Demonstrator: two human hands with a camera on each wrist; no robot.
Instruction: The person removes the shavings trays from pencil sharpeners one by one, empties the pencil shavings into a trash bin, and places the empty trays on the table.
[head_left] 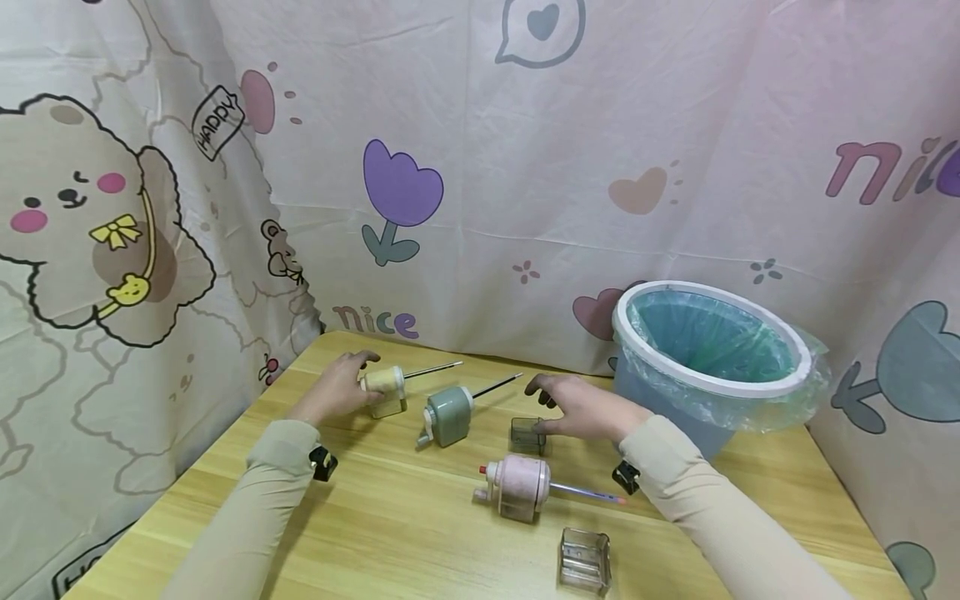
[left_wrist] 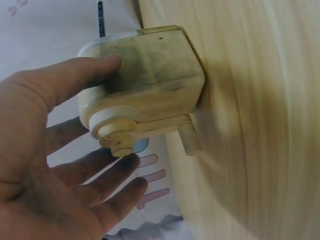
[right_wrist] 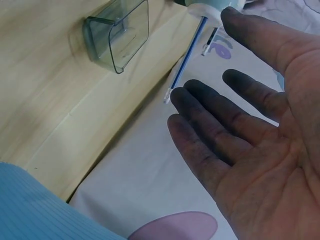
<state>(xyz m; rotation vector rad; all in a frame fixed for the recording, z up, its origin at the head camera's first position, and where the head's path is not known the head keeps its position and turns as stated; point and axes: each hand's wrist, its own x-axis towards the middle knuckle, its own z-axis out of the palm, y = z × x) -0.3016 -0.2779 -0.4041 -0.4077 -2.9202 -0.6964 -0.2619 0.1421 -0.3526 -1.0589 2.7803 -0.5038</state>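
Observation:
My left hand (head_left: 341, 387) is at the yellow crank pencil sharpener (head_left: 386, 387), which has a pencil sticking out of its far side. In the left wrist view the thumb lies against the sharpener's body (left_wrist: 160, 60), while the other fingers spread loosely near its crank (left_wrist: 120, 140). My right hand (head_left: 588, 406) hovers with loose fingers beside a small clear grey shavings drawer (head_left: 523, 436), holding nothing; the right wrist view shows its palm and darkened fingertips. Between the hands stands a green sharpener (head_left: 450, 417), also with a pencil in it.
Nearer to me lies a pink sharpener (head_left: 522, 483) with a purplish pencil (head_left: 588, 492). A second clear drawer (head_left: 585, 562) rests at the table's front. Back right stands a blue bin (head_left: 652, 400) with a plastic liner. A printed curtain (head_left: 525, 208) hangs behind the wooden table (head_left: 390, 517).

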